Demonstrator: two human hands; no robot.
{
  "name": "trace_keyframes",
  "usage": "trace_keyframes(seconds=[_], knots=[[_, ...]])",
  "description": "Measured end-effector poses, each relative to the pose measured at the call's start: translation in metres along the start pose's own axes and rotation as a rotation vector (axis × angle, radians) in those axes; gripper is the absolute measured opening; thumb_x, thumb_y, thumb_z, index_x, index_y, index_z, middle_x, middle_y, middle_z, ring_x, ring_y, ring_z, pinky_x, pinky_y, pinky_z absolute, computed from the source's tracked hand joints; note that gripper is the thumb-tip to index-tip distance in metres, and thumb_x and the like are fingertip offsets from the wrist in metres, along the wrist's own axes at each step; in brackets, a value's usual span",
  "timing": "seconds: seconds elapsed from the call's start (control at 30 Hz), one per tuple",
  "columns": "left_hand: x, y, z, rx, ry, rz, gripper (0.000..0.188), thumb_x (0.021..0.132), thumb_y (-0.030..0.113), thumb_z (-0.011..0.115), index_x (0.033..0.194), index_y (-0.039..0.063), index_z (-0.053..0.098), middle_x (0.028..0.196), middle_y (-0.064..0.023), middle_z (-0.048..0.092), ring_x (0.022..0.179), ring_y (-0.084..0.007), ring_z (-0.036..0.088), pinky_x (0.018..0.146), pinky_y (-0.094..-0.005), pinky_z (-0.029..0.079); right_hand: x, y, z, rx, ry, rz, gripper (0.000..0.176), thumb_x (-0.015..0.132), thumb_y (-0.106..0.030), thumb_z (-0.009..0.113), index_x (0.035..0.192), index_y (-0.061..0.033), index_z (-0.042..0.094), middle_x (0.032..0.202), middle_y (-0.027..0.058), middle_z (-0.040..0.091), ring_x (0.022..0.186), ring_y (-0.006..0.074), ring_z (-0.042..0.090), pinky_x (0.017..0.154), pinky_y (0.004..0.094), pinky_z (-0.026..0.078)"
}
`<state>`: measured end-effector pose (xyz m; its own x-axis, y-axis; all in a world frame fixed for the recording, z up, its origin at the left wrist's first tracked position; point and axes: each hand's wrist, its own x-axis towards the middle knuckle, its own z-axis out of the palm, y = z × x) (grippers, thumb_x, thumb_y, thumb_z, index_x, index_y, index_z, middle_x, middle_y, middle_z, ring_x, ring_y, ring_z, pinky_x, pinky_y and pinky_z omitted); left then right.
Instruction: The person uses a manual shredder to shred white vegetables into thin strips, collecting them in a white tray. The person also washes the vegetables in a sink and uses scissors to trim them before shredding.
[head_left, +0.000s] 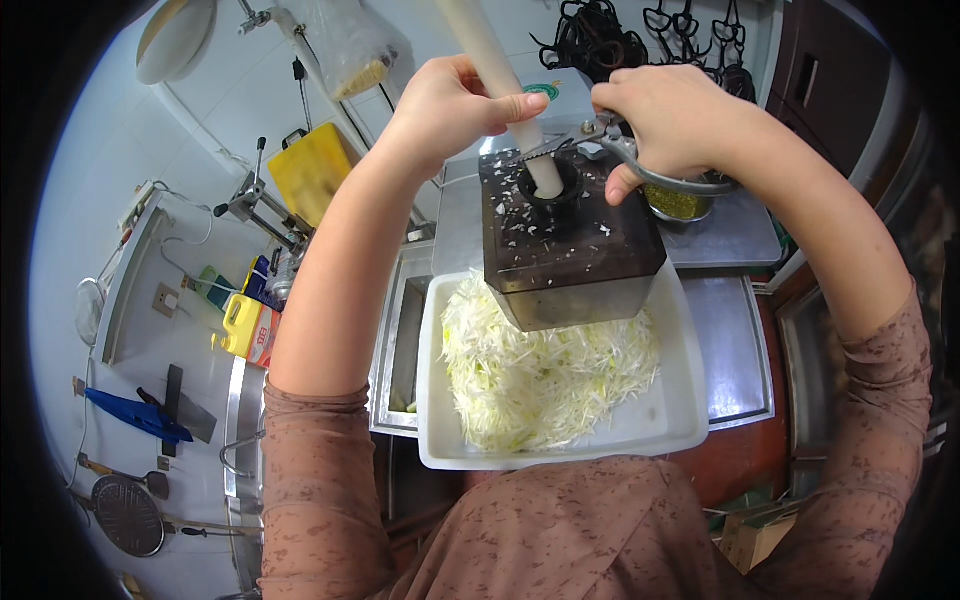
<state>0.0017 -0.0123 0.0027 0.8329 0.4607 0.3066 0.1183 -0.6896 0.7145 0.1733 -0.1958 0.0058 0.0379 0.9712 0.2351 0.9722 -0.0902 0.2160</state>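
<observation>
A long pale stalk, seemingly the white part of a large scallion (499, 64), stands tilted with its lower end in the round feed opening (551, 196) of a dark-lidded shredding machine (574, 255). My left hand (469, 105) is closed around the stalk above the opening. In my right hand (671, 124) are metal kitchen scissors (592, 131), their blades reaching across the stalk just above the opening; whether they cut into it I cannot tell. White scraps are scattered on the lid. Below the machine, a white plastic tray (679, 442) holds a heap of white and pale green shreds (540, 375).
A bowl of green bits (675, 202) stands right of the machine on a metal surface (724, 240). Leftward are a yellow cutting board (309, 172), a yellow jug (241, 326) and a metal-rimmed sink (386, 382). Black-handled scissors (664, 30) hang at the back wall.
</observation>
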Motion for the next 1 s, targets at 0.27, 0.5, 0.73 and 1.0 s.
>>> trace_keyframes(seconds=[0.27, 0.5, 0.73, 1.0], knots=[[0.006, -0.006, -0.014, -0.305, 0.197, 0.161, 0.05, 0.088, 0.037, 0.083, 0.122, 0.004, 0.067, 0.117, -0.0096, 0.071, 0.109, -0.0219, 0.069, 0.091, -0.0382, 0.059, -0.004, -0.001, 0.038, -0.157, -0.027, -0.025, 0.036, 0.072, -0.034, 0.088, 0.093, -0.007, 0.076, 0.086, 0.0171, 0.074, 0.088, 0.0348, 0.074, 0.077, 0.0422, 0.059], [0.005, 0.009, -0.033, -0.291, 0.17, 0.048, 0.036, 0.09, 0.011, 0.08, 0.119, 0.002, 0.061, 0.107, -0.0094, 0.071, 0.101, -0.0203, 0.069, 0.086, -0.0385, 0.06, -0.031, 0.026, 0.014, -0.063, -0.004, 0.141, 0.044, 0.067, -0.039, 0.09, 0.098, -0.0111, 0.075, 0.088, 0.0121, 0.074, 0.094, 0.0344, 0.072, 0.08, 0.0465, 0.056], [0.006, 0.009, -0.002, -0.157, 0.03, 0.17, 0.045, 0.088, 0.031, 0.084, 0.119, 0.004, 0.067, 0.113, -0.0095, 0.071, 0.107, -0.0215, 0.069, 0.091, -0.0377, 0.059, -0.007, 0.003, 0.005, -0.029, 0.007, 0.02, 0.081, 0.064, -0.067, 0.085, 0.112, -0.0041, 0.069, 0.105, 0.0154, 0.071, 0.105, 0.0351, 0.069, 0.087, 0.0462, 0.055], [0.0, -0.015, 0.01, -0.158, 0.168, 0.082, 0.052, 0.081, 0.017, 0.089, 0.123, 0.0, 0.063, 0.104, -0.0134, 0.071, 0.091, -0.0183, 0.072, 0.078, -0.0334, 0.059, -0.021, 0.012, 0.04, -0.117, -0.047, 0.012, 0.041, 0.073, -0.039, 0.087, 0.095, -0.0076, 0.075, 0.084, 0.0141, 0.073, 0.089, 0.0352, 0.073, 0.075, 0.0452, 0.057]])
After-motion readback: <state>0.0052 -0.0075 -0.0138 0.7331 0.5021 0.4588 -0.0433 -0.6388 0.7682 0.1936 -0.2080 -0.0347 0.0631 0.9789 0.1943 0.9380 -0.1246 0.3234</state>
